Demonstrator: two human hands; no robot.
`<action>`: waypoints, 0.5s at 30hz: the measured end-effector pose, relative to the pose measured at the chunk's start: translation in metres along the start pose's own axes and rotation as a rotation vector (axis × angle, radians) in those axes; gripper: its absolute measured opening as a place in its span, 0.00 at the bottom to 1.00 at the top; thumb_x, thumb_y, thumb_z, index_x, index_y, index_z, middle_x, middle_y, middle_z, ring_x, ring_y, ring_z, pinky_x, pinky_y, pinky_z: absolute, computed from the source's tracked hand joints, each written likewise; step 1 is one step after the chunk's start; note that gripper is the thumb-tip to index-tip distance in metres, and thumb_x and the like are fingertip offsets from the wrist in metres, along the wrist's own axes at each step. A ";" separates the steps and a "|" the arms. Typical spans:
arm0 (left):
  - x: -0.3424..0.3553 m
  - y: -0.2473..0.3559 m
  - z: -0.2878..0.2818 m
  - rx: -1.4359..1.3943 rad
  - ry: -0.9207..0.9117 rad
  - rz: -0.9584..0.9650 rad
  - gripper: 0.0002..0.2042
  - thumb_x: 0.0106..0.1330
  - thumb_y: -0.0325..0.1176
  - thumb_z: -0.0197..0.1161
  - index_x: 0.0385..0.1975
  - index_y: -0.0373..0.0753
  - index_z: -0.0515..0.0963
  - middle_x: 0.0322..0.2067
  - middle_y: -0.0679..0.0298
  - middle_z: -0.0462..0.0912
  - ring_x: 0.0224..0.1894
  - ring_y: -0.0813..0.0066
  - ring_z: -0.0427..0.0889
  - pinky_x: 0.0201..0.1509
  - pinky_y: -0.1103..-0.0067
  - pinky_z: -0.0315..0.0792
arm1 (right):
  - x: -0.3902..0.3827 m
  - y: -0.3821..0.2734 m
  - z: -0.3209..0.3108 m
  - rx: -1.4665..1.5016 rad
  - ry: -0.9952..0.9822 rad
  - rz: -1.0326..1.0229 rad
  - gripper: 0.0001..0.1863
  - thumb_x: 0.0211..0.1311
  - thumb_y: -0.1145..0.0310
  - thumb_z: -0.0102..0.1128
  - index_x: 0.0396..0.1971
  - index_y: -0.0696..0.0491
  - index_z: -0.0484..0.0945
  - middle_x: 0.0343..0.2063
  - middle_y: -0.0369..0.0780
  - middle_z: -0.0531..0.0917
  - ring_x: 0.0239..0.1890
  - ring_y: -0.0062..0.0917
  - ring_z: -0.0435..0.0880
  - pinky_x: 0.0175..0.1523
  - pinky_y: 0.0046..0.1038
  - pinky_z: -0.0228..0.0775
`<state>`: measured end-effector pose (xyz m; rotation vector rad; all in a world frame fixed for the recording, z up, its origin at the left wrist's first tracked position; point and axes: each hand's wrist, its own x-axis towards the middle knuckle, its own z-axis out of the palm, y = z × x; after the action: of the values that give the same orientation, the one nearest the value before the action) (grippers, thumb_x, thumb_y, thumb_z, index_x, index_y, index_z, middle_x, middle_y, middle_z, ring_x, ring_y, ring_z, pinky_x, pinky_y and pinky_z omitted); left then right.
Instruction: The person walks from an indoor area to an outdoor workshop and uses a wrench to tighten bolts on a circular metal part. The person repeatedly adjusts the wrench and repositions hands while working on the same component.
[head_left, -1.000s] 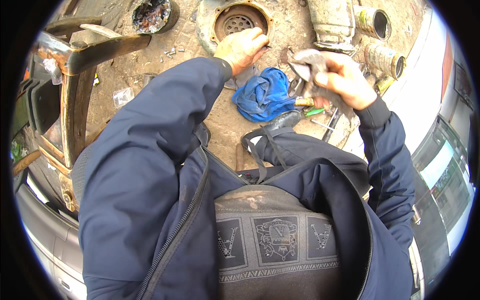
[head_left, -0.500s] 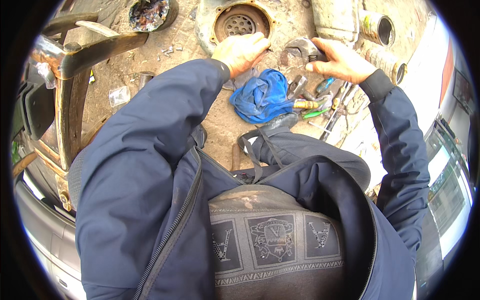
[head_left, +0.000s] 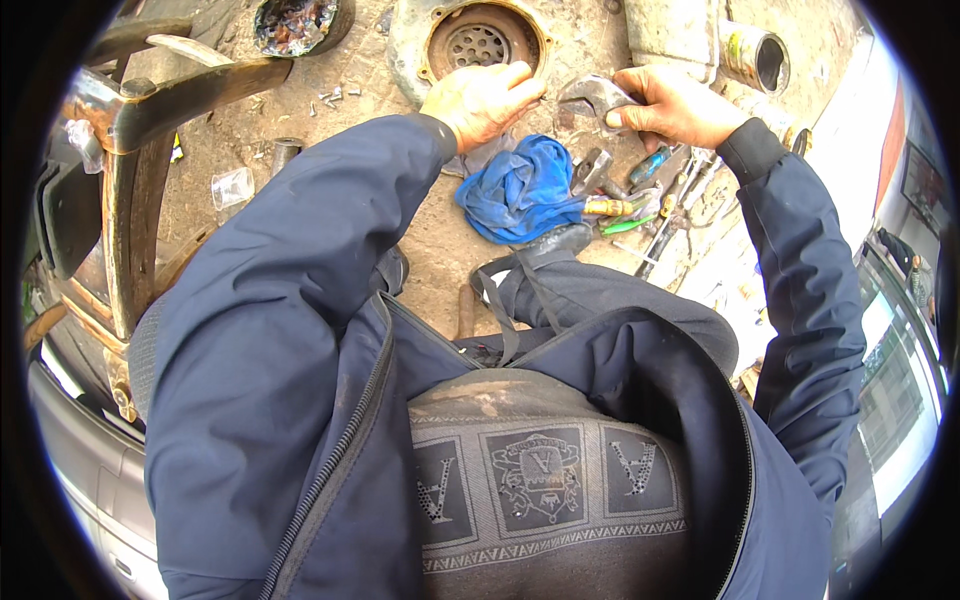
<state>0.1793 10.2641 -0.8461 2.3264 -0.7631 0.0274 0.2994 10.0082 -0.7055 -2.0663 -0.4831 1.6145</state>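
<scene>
While the left hand [head_left: 482, 98] lies flat, fingers spread, on the rim of the round housing [head_left: 430, 40] and grips nothing, the right hand [head_left: 672, 105] has its grip closed round a grey metal part [head_left: 592, 97], held just above the ground right of the housing. Blue rag [head_left: 520, 190] lies just below both hands, loose tools [head_left: 640, 195] beside it on the dirty ground; a pipe [head_left: 752, 58] is near the right hand

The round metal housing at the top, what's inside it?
Inside the round metal housing sits a rusty perforated disc ringed by an orange rim. The left hand covers its lower edge, so that part is hidden.
</scene>
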 end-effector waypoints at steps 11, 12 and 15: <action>0.000 0.001 0.003 0.008 -0.077 -0.062 0.11 0.73 0.38 0.61 0.51 0.48 0.76 0.43 0.60 0.78 0.47 0.59 0.86 0.48 0.65 0.82 | 0.011 -0.007 -0.014 -0.040 -0.038 0.034 0.16 0.71 0.62 0.69 0.45 0.58 0.78 0.22 0.35 0.80 0.18 0.17 0.81 0.22 0.25 0.73; 0.000 0.000 0.003 0.005 -0.035 -0.043 0.11 0.72 0.36 0.63 0.51 0.47 0.76 0.42 0.60 0.78 0.45 0.58 0.86 0.47 0.65 0.82 | 0.013 -0.008 -0.015 -0.093 -0.051 0.010 0.15 0.71 0.62 0.69 0.44 0.58 0.78 0.22 0.35 0.80 0.18 0.17 0.81 0.21 0.25 0.73; 0.000 -0.001 0.005 -0.016 0.055 -0.007 0.11 0.71 0.33 0.66 0.51 0.45 0.77 0.40 0.60 0.78 0.42 0.56 0.85 0.43 0.66 0.82 | 0.017 -0.012 -0.017 -0.210 -0.056 0.028 0.15 0.71 0.63 0.70 0.42 0.58 0.77 0.22 0.35 0.80 0.17 0.17 0.81 0.19 0.26 0.73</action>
<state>0.1786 10.2615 -0.8505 2.3034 -0.7255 0.0812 0.3202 10.0250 -0.7092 -2.1915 -0.6717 1.7056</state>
